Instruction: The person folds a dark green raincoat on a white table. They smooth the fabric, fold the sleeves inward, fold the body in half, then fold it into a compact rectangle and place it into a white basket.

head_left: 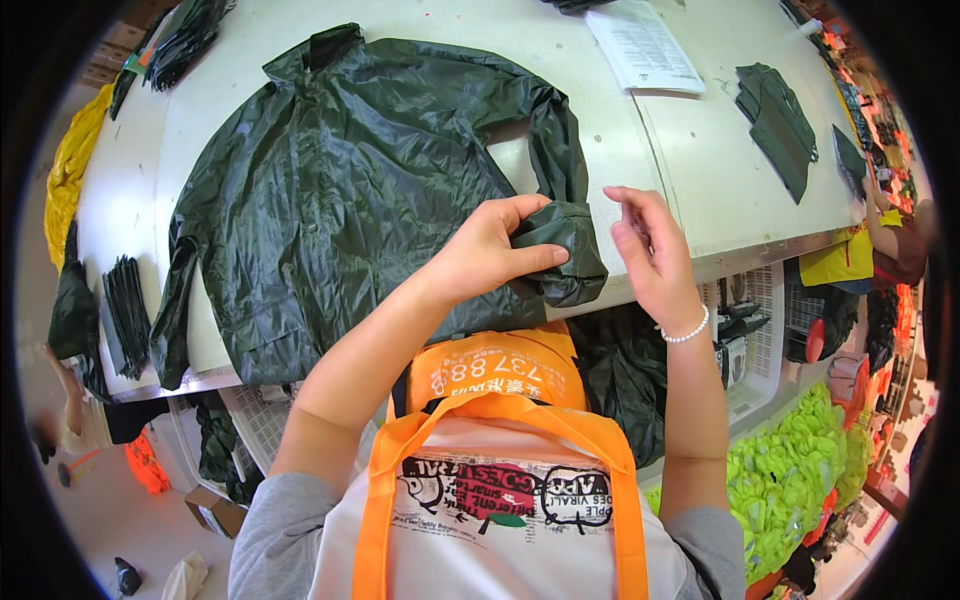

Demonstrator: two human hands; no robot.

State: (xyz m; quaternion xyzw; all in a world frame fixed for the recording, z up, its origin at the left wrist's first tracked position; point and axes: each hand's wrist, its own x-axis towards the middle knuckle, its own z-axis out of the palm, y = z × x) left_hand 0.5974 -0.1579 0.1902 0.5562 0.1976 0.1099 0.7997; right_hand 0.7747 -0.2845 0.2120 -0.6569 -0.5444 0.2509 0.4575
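A dark green, shiny rain jacket [320,190] lies spread on the white table, its collar toward the far side. My left hand [498,245] grips the end of the jacket's right-hand sleeve [572,248], thumb on top and fingers tucked into the fabric. That sleeve is bent down toward me at the table's front edge. Just right of the cuff my right hand [650,250] is raised, fingers apart and curved, with nothing visible in it. A white bead bracelet circles that wrist.
Dark folded garments [778,125] and printed paper sheets [648,48] rest on the table [690,160]. A dark bundle [125,315] lies at the left. Below stand white crates [765,345] and a bright yellow-green pile [790,460]. Other people work at both sides.
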